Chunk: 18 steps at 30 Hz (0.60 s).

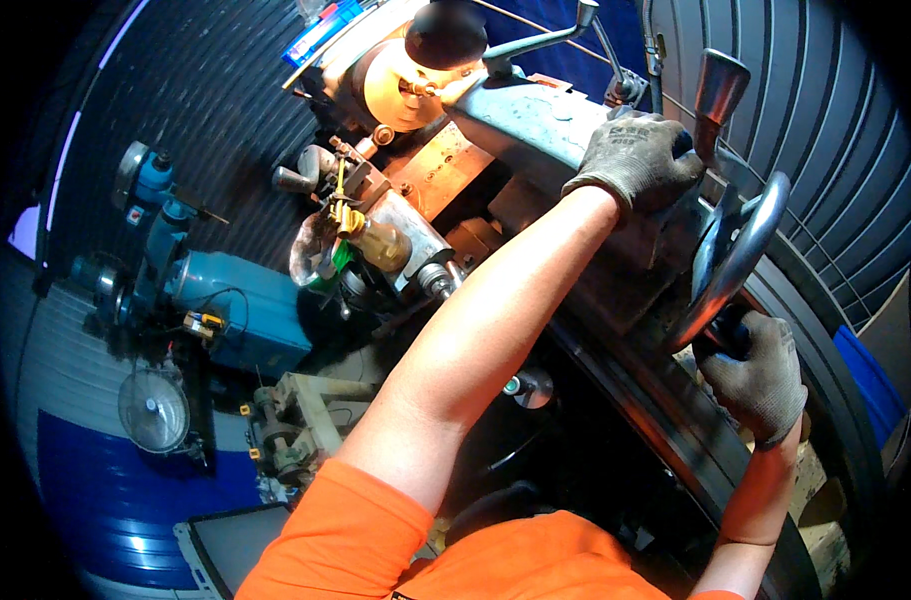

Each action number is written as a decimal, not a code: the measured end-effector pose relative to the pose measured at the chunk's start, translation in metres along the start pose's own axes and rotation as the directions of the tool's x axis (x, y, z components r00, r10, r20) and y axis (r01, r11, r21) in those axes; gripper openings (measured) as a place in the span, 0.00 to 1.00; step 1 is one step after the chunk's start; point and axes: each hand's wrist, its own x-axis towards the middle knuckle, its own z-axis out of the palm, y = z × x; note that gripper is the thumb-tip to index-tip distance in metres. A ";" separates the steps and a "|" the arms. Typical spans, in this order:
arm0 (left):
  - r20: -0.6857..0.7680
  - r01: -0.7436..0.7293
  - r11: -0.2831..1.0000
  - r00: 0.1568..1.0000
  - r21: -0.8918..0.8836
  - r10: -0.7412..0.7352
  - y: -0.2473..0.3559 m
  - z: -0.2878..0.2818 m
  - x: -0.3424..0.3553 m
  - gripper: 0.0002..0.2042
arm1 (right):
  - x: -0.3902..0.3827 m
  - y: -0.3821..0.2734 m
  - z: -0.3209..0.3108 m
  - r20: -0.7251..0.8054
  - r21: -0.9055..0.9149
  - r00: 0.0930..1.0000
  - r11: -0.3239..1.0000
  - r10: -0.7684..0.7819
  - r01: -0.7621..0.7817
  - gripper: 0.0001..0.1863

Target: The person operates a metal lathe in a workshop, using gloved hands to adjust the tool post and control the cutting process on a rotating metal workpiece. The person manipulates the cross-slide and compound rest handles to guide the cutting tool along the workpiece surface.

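Observation:
My left hand (640, 160), in a worn grey work glove, lies on the far end of a machine that looks like a lathe. Its fingers curl downward, and what they close on is hidden. Just right of it a metal lever (723, 90) with a tapered grip stands up. My right hand (760, 375), gloved alike, is closed at the lower rim of a shiny metal handwheel (745, 260). A dark part, perhaps the wheel's handle, shows at its fingers. Far left of my left hand, lamplight falls on a round chuck-like part (390, 85).
A slide with a clear yellowish bottle (380, 245) stands left of my left forearm. Long machine rails (655, 430) run beneath my arms. Farther left are a blue machine (240, 300), a round fan (153, 408) and a pale metal frame (325, 410). Corrugated walls (805, 130) surround the place.

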 end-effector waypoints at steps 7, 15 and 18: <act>0.030 0.015 1.000 0.999 0.011 -0.016 0.002 -0.003 -0.001 0.22 | 0.001 0.007 0.002 -0.021 0.038 1.000 0.999 0.005 -0.004 0.11; 0.034 0.014 1.000 0.999 0.010 -0.014 0.002 -0.003 -0.001 0.22 | 0.007 0.001 -0.003 0.011 0.073 0.999 0.996 0.053 -0.054 0.12; 0.052 0.023 0.999 0.998 0.023 -0.024 0.003 -0.004 -0.001 0.22 | 0.008 -0.001 -0.007 0.046 0.064 0.996 0.994 0.083 -0.086 0.13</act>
